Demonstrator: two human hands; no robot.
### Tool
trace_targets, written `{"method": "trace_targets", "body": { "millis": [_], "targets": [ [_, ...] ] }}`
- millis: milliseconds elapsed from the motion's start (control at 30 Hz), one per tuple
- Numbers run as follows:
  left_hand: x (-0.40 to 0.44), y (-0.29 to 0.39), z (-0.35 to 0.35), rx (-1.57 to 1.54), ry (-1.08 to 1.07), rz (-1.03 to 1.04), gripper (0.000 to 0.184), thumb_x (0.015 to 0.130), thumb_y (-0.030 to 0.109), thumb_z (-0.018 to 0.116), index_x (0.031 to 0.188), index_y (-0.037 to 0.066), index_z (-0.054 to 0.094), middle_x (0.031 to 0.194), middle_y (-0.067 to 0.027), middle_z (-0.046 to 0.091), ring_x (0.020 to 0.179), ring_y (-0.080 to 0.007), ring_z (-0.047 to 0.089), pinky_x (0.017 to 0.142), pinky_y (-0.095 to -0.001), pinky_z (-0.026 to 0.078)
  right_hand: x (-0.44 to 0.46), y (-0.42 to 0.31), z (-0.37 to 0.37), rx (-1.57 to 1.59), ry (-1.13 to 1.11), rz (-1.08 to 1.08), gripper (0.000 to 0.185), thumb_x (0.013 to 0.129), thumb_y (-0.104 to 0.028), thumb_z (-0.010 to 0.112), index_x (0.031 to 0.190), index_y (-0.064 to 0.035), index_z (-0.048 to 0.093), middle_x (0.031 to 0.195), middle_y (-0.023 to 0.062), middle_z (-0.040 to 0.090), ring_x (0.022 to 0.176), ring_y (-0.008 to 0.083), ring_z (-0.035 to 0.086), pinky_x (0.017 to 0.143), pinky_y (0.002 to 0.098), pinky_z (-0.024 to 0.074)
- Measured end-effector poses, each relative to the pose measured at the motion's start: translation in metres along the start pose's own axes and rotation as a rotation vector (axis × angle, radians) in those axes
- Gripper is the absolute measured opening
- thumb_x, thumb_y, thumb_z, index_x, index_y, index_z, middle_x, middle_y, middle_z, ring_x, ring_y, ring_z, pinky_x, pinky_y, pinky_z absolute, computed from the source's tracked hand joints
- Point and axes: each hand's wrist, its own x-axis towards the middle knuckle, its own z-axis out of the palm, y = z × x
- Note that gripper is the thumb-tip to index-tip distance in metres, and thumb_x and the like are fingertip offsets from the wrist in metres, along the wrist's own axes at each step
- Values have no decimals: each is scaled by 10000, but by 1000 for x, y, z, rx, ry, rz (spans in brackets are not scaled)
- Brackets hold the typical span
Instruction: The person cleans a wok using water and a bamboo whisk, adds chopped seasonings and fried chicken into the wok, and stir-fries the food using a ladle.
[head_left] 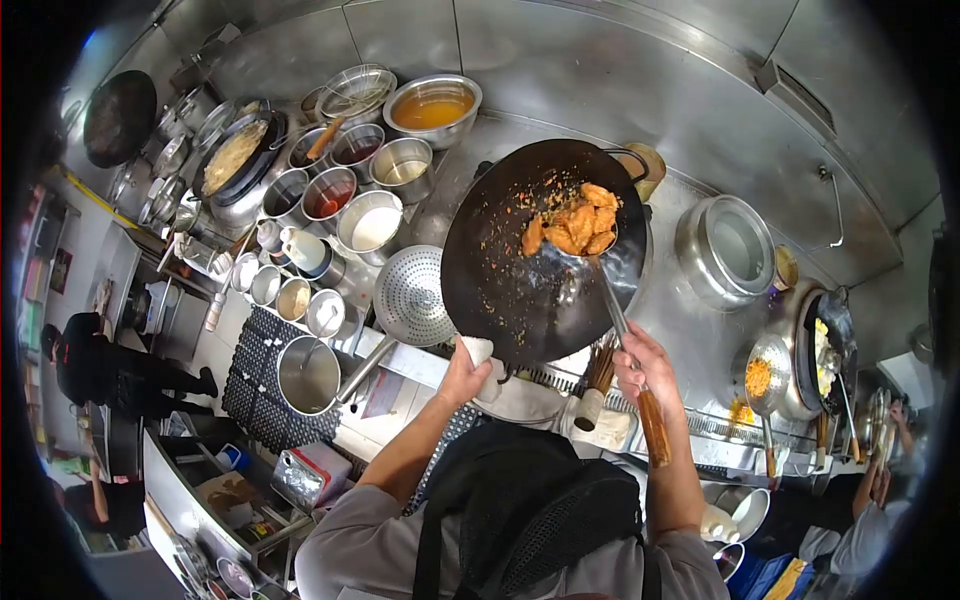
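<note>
My right hand (pixel 646 362) is closed around the long handle of a ladle (pixel 612 300) with a wooden end. The ladle's bowl lies in the black wok (pixel 500 290), under a pile of orange-brown fried chicken pieces (pixel 575 228). Small bits of seasoning are scattered over the wok's inner surface. At the near left edge of the wok, my left hand (pixel 467 372) is closed on a folded white cloth (pixel 477 350) pressed against the rim. The wok is tilted on the stove, its far loop handle showing.
Left of the wok sit a perforated strainer (pixel 414 296), sauce pots (pixel 370 222) and a bowl of orange liquid (pixel 433 104). A bamboo brush (pixel 597 385) is near the front edge. To the right stand a metal pot (pixel 726 250) and another wok (pixel 815 345). Other people work at both sides.
</note>
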Motion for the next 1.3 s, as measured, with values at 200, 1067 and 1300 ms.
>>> {"method": "trace_targets", "body": {
  "millis": [200, 1067, 1300],
  "targets": [
    [2, 27, 16, -395, -42, -421, 588, 869, 40, 625, 1425, 16, 434, 1261, -162, 624, 1165, -307, 626, 989, -402, 513, 52, 9, -9, 51, -104, -9, 526, 1072, -182, 558, 1565, -166, 375, 772, 16, 509, 475, 40, 431, 355, 209, 368],
    [65, 28, -28, -787, -323, -675, 125, 857, 59, 627, 956, -1, 580, 894, -124, 657, 758, -270, 705, 679, -424, 627, -61, 111, 36, 25, 200, -184, 625, 1056, -223, 601, 1607, -98, 334, 769, -15, 505, 478, 30, 413, 390, 211, 392],
    [94, 18, -19, -695, -259, -583, 233, 856, 100, 619, 1043, -31, 575, 947, -179, 671, 804, -335, 712, 702, -461, 636, -13, 150, 51, 92, 195, -250, 491, 1042, -215, 619, 1485, -74, 460, 771, 16, 571, 481, 50, 443, 391, 238, 400]
  ]
}}
